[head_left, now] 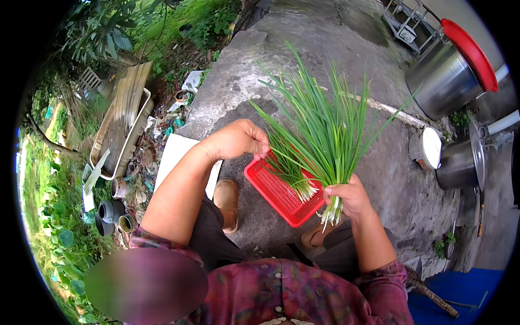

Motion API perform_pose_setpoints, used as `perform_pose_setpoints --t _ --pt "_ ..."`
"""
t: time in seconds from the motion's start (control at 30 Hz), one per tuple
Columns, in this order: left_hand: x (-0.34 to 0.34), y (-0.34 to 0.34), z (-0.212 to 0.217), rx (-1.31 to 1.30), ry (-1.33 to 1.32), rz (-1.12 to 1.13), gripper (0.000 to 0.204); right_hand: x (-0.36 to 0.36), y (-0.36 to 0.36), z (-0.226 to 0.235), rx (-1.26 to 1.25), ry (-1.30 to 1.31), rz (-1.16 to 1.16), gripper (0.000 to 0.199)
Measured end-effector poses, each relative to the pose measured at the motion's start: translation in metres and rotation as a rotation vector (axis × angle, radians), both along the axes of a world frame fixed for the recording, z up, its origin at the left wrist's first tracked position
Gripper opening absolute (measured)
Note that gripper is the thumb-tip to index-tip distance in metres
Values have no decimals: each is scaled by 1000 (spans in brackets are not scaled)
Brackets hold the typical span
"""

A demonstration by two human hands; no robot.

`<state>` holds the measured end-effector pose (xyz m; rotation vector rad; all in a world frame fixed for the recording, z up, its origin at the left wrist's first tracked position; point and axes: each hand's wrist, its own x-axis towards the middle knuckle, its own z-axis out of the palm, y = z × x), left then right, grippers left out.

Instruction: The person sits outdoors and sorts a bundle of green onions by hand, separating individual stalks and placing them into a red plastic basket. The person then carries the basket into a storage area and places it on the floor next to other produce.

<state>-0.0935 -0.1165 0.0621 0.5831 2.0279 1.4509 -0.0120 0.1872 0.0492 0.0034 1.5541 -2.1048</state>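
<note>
My right hand (349,197) is closed round the lower stems of a large bunch of scallions (327,127). Their white root ends stick out below the fist, and the long green leaves fan up and away. To the left, my left hand (241,140) is closed in a pinch, thumb against forefinger, on the end of a thin scallion leaf that runs toward the bunch. Beneath both hands a red plastic basket (265,187) stands on the ground between my feet. More scallions (303,189) lie in it, white ends toward me, partly hidden by the held bunch.
A white board (173,157) lies left of my shoe (226,200). Farther left are a worn tub (127,135), pots (111,211), litter and plants. At right stand large metal pots (444,76), a red basin (471,54) and a white-lidded bucket (428,149) on concrete.
</note>
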Motion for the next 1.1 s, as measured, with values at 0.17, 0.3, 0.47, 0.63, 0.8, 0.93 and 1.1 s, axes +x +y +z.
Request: perform_pose_setpoints --t 0.17,0.3,0.47,0.63,0.8,0.93,1.1 --pt "3 5 10 259 -206 286 13 2 -8 1 29 17 3 18" --pt "11 16 9 394 -222 468 12 2 -13 6 3 8 9 18" --pt "-3 -8 11 550 -118 684 15 3 -12 3 27 3 0 18" --pt "9 8 0 247 182 563 11 4 -11 -2 74 -23 34 17" --pt "19 30 0 -250 666 343 12 5 -14 -4 107 -4 11 18" --pt "18 30 1 -402 703 289 15 5 -13 -4 123 1 11 18" --pt "19 34 1 -400 664 296 15 4 -10 -6 -11 -8 23 18"
